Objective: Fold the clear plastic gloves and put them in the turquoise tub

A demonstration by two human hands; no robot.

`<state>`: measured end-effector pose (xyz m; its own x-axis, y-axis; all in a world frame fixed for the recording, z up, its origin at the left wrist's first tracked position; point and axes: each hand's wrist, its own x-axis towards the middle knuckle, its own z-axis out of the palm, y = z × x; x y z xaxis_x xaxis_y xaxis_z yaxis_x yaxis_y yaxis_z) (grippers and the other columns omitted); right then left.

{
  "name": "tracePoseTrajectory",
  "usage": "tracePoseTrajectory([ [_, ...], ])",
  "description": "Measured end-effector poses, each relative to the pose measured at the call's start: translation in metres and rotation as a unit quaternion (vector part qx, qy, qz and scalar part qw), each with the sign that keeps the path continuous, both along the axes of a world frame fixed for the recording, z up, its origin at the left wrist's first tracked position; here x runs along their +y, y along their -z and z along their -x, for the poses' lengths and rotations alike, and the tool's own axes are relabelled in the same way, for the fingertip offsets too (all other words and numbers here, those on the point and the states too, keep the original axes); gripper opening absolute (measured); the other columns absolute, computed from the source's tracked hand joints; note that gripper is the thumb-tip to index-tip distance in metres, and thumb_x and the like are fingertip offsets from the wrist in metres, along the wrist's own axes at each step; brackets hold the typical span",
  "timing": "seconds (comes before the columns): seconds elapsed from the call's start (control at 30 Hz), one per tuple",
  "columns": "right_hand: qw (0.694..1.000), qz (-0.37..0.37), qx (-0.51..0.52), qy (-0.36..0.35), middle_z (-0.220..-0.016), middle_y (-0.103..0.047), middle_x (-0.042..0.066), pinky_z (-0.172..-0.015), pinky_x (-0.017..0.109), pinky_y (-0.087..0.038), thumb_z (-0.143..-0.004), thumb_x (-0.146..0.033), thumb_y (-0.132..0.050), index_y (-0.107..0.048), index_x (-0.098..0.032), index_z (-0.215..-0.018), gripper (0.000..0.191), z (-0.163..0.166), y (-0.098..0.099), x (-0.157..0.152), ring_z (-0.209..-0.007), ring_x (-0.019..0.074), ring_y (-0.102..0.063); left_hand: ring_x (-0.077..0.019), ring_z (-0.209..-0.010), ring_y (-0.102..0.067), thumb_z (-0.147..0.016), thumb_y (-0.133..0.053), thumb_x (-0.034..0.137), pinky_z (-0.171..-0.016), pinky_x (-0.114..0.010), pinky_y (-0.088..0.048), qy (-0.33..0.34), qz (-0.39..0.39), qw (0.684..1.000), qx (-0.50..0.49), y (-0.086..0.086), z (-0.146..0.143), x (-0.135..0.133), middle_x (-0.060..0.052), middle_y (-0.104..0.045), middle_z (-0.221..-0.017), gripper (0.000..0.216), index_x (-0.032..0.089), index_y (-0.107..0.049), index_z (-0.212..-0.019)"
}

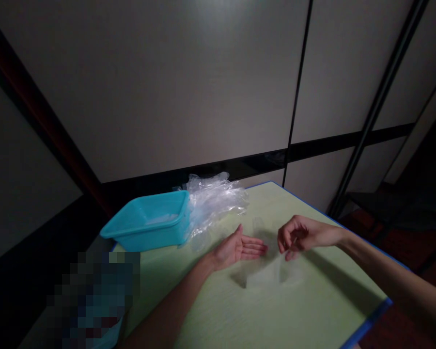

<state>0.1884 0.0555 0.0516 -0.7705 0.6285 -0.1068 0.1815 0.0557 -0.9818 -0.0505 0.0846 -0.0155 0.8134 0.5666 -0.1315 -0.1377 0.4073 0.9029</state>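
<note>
My left hand (238, 248) is stretched out over the table, palm turned sideways, fingers straight and thumb raised, holding nothing. To its right, my right hand (298, 236) has curled fingers, pinched at the edge of a thin, whitish see-through plastic sheet (264, 275). The sheet is smeared by motion, so its exact shape cannot be made out. It hangs low over the tabletop, below and between both hands. Behind my left hand lies a crumpled heap of thin clear plastic pieces (214, 201).
A turquoise plastic basin (150, 237) stands at the table's back left, touching the plastic heap, with something pale inside. The light green table (218, 320) has a blue edge. Wardrobe panels (203, 97) rise behind it. A pixelated patch covers the lower left.
</note>
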Motion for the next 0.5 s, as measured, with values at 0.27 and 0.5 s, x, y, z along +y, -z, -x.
tracePoseTrajectory([
  [0.27,0.955,0.079,0.231,0.170,-0.071,-0.063,0.002,-0.046,0.014,-0.044,-0.062,-0.013,-0.067,-0.058,-0.012,-0.058,0.009,-0.008,0.040,0.039,-0.053,0.0059,-0.056,-0.0296,-0.104,-0.054,-0.066,-0.055,0.067,-0.093,-0.040,-0.033,0.001,-0.046,0.999,-0.021,-0.002,0.004,-0.006,-0.014,-0.064,-0.101,0.065,0.011,-0.064,-0.098],
  [0.5,0.925,0.090,0.280,0.242,-0.076,-0.065,0.003,-0.051,0.014,-0.046,-0.069,-0.017,-0.064,-0.055,-0.015,-0.066,0.010,-0.007,0.062,0.050,-0.057,0.0064,-0.058,-0.0267,-0.105,-0.054,-0.076,-0.063,0.031,-0.095,-0.038,-0.033,-0.011,-0.036,0.999,-0.003,-0.008,0.001,-0.007,-0.015,-0.060,-0.110,0.034,0.009,-0.063,-0.102],
])
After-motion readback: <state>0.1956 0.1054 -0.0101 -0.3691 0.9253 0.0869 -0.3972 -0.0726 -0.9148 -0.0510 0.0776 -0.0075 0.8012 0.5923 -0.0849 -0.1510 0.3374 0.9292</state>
